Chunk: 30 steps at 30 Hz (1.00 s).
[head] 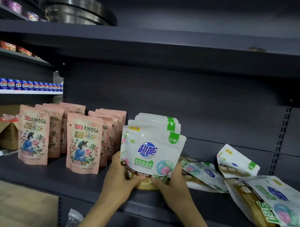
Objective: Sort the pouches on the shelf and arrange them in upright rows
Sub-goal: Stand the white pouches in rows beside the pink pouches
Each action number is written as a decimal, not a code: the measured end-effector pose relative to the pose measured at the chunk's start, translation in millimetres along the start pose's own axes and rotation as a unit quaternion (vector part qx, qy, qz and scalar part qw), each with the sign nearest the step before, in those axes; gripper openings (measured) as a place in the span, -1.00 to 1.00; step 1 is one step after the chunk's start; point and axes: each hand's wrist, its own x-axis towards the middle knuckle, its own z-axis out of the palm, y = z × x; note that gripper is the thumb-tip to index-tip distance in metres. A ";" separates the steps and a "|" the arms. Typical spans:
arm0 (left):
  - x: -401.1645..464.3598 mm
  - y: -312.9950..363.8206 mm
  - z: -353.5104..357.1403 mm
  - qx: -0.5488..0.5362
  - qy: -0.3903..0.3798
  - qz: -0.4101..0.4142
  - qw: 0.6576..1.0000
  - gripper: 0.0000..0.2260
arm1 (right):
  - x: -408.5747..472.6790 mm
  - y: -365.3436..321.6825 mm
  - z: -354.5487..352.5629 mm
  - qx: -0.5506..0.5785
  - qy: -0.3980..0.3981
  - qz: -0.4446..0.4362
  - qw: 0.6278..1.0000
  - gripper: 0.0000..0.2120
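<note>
On a dark grey metal shop shelf (pixel 45 177), a person's two bare hands set a white, round-shouldered plastic pouch of laundry beads (pixel 152 149) upright at the front of a short white row (pixel 156 121). The left hand (pixel 121 176) and right hand (pixel 173 183) each curl fingers and thumb round a lower corner of the pouch, thumbs meeting on its gold bottom band. It stands in the middle of the shelf, just beside the pink rows, its base at or just above the board; contact cannot be confirmed.

The step in hand appears to be seating this pouch squarely in line. By that reading, the next move calls for letting go without tipping it, then reaching right for the loose white pouches (pixel 260 192), which lie flat and overlapping, one half propped against the back panel.

Two rows of pink floral stand-up pouches (pixel 83 142) already stand to the left. Their fronts read "立白 大师香氛", with "72" on a small panel and a "3.8元" price badge. The held pouch carries the blue brand "超能", a green corner tab marked "6" and a large "3合1" partly covered by the thumbs. Finer print is too small to read.
</note>
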 end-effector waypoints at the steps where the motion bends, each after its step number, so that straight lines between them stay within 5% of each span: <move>1: 1.3 -3.7 -1.0 -0.001 0.002 -0.008 1.000 -0.35 | 1.7 -0.5 2.9 -0.014 0.005 -0.003 1.000 -0.50; 30: 5.4 -46.1 4.4 0.055 0.009 0.000 0.998 -0.08 | -3.2 4.9 8.1 -0.076 0.030 0.005 0.997 -0.43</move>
